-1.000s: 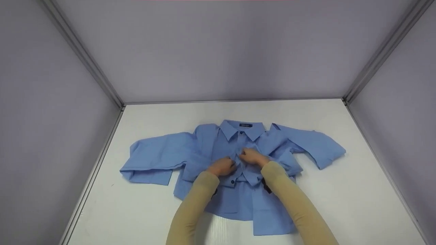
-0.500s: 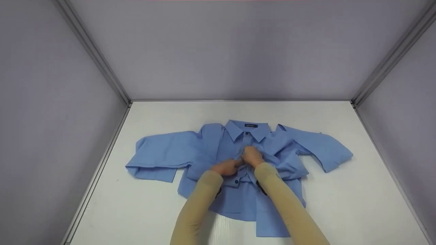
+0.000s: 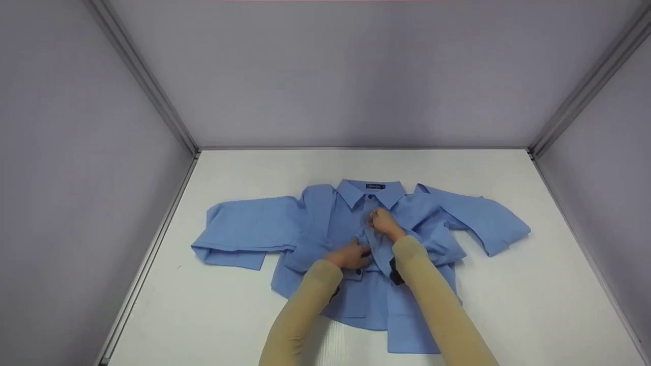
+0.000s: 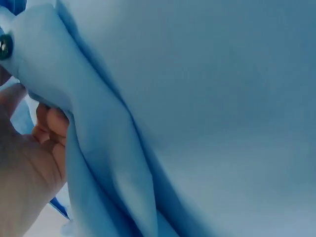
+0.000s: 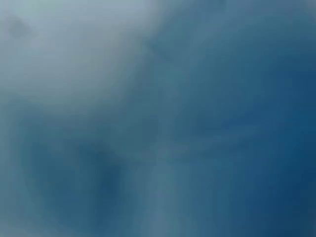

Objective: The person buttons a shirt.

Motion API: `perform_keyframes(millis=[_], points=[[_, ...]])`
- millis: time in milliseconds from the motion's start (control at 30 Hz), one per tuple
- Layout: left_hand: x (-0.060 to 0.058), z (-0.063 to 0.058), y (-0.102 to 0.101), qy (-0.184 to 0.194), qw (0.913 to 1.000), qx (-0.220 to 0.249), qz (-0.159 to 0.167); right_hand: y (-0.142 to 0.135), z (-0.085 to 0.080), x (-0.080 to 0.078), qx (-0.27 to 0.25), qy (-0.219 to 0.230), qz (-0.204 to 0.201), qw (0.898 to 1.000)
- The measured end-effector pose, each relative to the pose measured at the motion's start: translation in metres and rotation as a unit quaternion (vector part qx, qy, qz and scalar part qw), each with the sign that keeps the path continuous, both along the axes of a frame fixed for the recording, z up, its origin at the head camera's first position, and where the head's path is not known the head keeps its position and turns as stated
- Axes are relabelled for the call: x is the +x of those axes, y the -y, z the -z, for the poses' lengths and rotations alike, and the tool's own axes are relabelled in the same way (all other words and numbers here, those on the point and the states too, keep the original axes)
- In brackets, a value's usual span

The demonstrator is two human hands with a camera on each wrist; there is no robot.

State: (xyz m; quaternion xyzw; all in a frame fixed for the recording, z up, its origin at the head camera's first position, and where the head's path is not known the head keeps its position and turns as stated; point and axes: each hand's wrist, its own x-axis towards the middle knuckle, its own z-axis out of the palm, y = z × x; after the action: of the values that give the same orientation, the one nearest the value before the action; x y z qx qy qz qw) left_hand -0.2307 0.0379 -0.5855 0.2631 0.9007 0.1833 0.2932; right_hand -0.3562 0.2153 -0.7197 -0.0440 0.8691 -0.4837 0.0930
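A light blue button-up shirt (image 3: 254, 223) lies spread on the white table, collar at the far side, sleeves out to both sides. At the middle of its front, my left hand (image 3: 350, 254) holds the front edge; in the left wrist view my left hand (image 4: 34, 153) has fingers curled behind the fabric, close to a dark button (image 4: 6, 47). Higher up and to the right, my right hand (image 3: 385, 223) pinches the other front edge below the collar (image 3: 351, 193). A collar button (image 3: 371, 196) and a lower button (image 3: 358, 272) show. Only blurred blue cloth fills the right wrist view.
Grey panels (image 3: 315, 76) stand behind and on both sides of the white table (image 3: 168, 315), joined by metal corner rails (image 3: 147, 76). The shirt's lower hem (image 3: 412, 335) spreads toward the near side, between and under my forearms.
My hands were close together at the placket half a second ago. Now the right hand has moved up and right, and the left hand's fingers have spread a little lower down.
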Motion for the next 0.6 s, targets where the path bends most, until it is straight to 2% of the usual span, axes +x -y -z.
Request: perform_keyframes(millis=[67, 100, 133, 167, 267, 300, 400, 433, 500, 533, 600], points=[[0.001, -0.001, -0.006, -0.018, 0.9998, -0.003, 0.013, 0.014, -0.060, 0.034, 0.009, 0.000, 0.009, 1.000], [0.002, -0.002, -0.009, -0.024, 0.9996, -0.007, 0.016, 0.020, -0.085, 0.049, 0.030, -0.016, 0.007, 0.999], [0.002, -0.003, -0.011, -0.027, 0.9994, -0.013, 0.015, 0.029, -0.120, 0.069, 0.072, -0.025, 0.007, 0.997], [0.002, -0.005, -0.012, -0.027, 0.9994, -0.017, 0.014, 0.031, -0.127, 0.074, 0.104, -0.037, 0.005, 0.994], [-0.001, -0.011, -0.012, -0.004, 0.9995, -0.030, 0.002, 0.029, -0.118, 0.072, 0.163, -0.048, -0.022, 0.985], [-0.003, -0.013, -0.011, 0.009, 0.9996, -0.027, -0.006, 0.023, -0.099, 0.062, 0.162, -0.073, -0.033, 0.984], [-0.015, -0.014, -0.010, 0.047, 0.9986, -0.010, -0.023, -0.002, -0.036, 0.024, 0.157, -0.054, -0.031, 0.986], [-0.021, -0.011, -0.011, 0.050, 0.9984, -0.006, -0.024, -0.011, -0.019, 0.015, 0.133, -0.055, -0.023, 0.989], [-0.042, 0.020, -0.014, 0.034, 0.9989, 0.013, -0.029, -0.028, 0.007, 0.003, 0.072, -0.050, -0.005, 0.996], [-0.054, 0.038, -0.016, 0.022, 0.9988, 0.023, -0.036, -0.032, 0.003, 0.005, 0.054, -0.012, 0.015, 0.998], [-0.080, 0.079, -0.023, -0.005, 0.9971, 0.049, -0.057, -0.034, -0.015, 0.016, 0.001, 0.020, 0.043, 0.999]])
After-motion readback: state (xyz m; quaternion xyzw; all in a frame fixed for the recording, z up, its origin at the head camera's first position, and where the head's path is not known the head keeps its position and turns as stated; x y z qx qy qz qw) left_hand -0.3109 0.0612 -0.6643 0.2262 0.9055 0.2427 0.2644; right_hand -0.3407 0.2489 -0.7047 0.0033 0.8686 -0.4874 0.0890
